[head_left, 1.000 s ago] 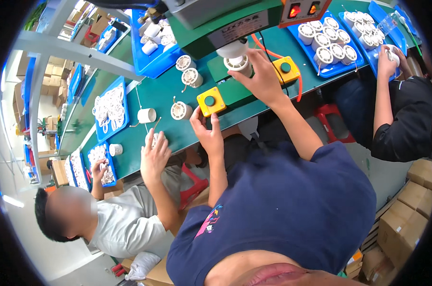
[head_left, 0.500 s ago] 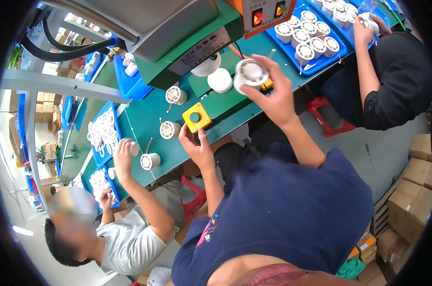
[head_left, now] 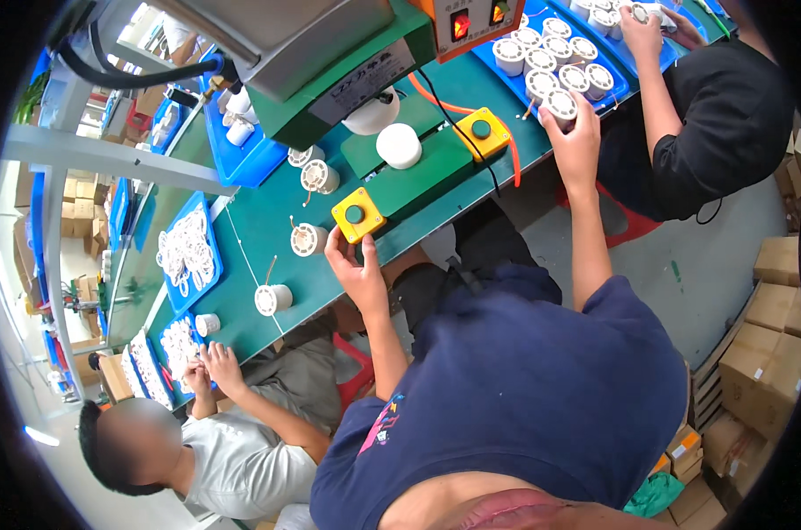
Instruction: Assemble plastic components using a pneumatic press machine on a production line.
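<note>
The right hand (head_left: 579,146) gripped a white slotted cylinder (head_left: 559,104) at the near edge of a blue tray (head_left: 624,87); the left hand (head_left: 358,279), fingers parted, touched a yellow box (head_left: 371,216) (green button (head_left: 355,215) on top).

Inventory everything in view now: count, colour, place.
Flat worktable: one, green, centre.
Boxy press: one, green and grey, top centre.
Rectangular switch box: one, orange, beside press.
Square button boxes: two, yellow, flanking press base.
Round disc: one, white, on base.
Plastic trays: several, blue, along table.
Round cylinders: five loose, white, table's left; many in trays.
Cord loops: uncounted, white, left tray.
Stools: two, red, below table.
Cardboard boxes: many, brown, both sides.
Coworkers: two, grey and black clothing, either side.
Left hand: one, bare, at left button box.
Right hand: one, bare, holding one cylinder beside a tray.
</note>
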`<state>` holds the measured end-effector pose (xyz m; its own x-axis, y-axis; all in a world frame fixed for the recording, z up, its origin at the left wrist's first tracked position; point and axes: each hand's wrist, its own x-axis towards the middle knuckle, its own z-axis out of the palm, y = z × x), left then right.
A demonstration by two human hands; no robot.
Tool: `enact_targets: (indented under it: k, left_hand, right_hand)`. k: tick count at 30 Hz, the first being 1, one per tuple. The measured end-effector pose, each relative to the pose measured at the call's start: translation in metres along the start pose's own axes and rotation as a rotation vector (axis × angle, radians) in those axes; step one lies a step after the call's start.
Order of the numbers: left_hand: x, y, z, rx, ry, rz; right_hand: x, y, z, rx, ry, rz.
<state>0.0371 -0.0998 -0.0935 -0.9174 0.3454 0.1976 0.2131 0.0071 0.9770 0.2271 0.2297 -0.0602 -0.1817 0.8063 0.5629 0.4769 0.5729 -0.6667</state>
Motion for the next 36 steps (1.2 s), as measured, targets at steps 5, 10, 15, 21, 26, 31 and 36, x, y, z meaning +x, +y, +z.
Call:
enact_targets:
  k: [5, 10, 15, 21, 26, 31, 36]
  left_hand:
    - [-0.006, 0.017, -0.009, 0.256, -0.055, 0.055]
    - [-0.028, 0.022, -0.027, 0.440, 0.084, 0.187]
    - [-0.047, 0.018, -0.062, 0.527, 0.524, 0.029]
    - [-0.020, -0.007, -0.122, 0.761, 0.747, 0.001]
    - [0.012, -0.009, -0.142, 0.618, 0.729, 0.030]
    - [0.022, -0.015, -0.144, 0.563, 0.648, 0.088]
    - [0.008, 0.004, -0.134, 0.431, 0.573, 0.037]
  right_hand:
    - [0.012, 0.016, 0.025, -0.008, -0.064, -0.038]
    - [0.019, 0.036, 0.025, -0.175, -0.003, -0.159]
    - [0.013, 0.037, 0.033, -0.205, 0.007, -0.203]
    - [0.002, 0.028, 0.036, -0.225, -0.004, -0.180]
    - [-0.011, 0.017, 0.022, -0.213, 0.066, -0.154]
    - [-0.021, 0.002, 0.000, -0.162, 0.131, -0.146]
    - [-0.022, -0.017, 0.006, 0.033, 0.130, -0.138]
